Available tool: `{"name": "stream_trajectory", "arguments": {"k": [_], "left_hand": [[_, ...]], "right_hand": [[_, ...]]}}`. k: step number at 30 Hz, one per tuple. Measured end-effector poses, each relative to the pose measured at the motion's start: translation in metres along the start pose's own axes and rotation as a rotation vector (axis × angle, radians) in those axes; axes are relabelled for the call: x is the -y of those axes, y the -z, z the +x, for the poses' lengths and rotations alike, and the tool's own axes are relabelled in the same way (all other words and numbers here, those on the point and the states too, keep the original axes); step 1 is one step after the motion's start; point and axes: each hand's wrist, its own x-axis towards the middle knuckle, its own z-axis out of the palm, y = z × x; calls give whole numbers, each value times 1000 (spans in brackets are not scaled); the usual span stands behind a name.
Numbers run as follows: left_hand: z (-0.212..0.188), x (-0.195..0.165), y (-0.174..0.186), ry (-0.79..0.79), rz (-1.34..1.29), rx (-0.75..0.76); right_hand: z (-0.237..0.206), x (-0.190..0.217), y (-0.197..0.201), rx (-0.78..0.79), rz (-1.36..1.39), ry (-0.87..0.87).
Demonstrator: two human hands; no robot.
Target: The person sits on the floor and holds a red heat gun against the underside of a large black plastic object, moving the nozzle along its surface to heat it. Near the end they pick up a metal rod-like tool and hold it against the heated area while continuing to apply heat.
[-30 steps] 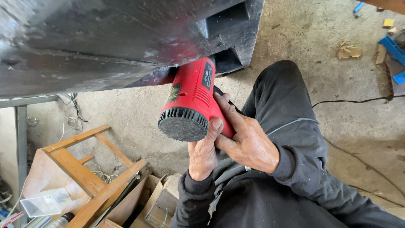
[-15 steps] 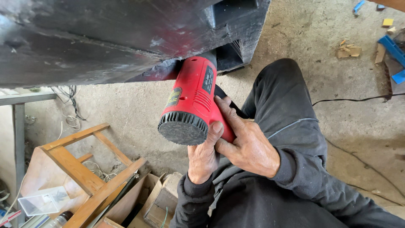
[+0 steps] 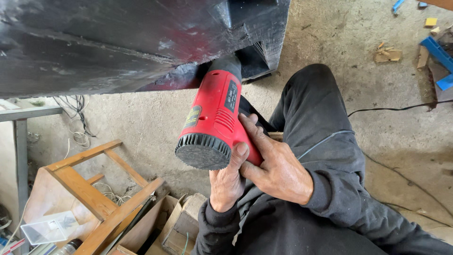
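Observation:
A red heat gun (image 3: 212, 120) with a black round rear grille points up and away at the underside edge of a large black glossy panel (image 3: 118, 42). Both hands wrap its handle below the body. My right hand (image 3: 278, 165) lies on top, fingers along the gun's red side. My left hand (image 3: 226, 182) is underneath, its thumb pressed against the grille's rim. The handle itself is hidden by the hands. I wear dark sleeves and dark trousers; a raised knee (image 3: 311, 89) is just right of the gun.
A wooden stool frame (image 3: 94, 189) stands lower left with cardboard boxes (image 3: 174, 226) beside it. A grey metal table leg (image 3: 21, 137) and loose wires sit at the left. A black cable (image 3: 401, 108) crosses the concrete floor; blue parts (image 3: 439, 56) lie at the right.
The heat gun and both hands have stayed nearly in place, shifting slightly along the panel's edge. The grip is unchanged.

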Motion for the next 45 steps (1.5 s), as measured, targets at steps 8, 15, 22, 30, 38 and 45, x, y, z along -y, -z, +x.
{"name": "stream_trajectory", "arguments": {"k": [8, 15, 22, 30, 38, 45], "left_hand": [[0, 0, 1, -11, -13, 19], [0, -3, -1, -6, 26, 17], [1, -5, 0, -8, 93, 29], [1, -4, 0, -5, 92, 18], [-3, -3, -2, 0, 47, 14], [-14, 1, -2, 10, 36, 24]], "right_hand": [[2, 1, 0, 8, 20, -25], [2, 0, 0, 2, 8, 10], [1, 0, 1, 5, 20, 36], [3, 3, 1, 9, 32, -9], [-2, 1, 2, 1, 26, -9], [-15, 1, -1, 8, 35, -39]]}}
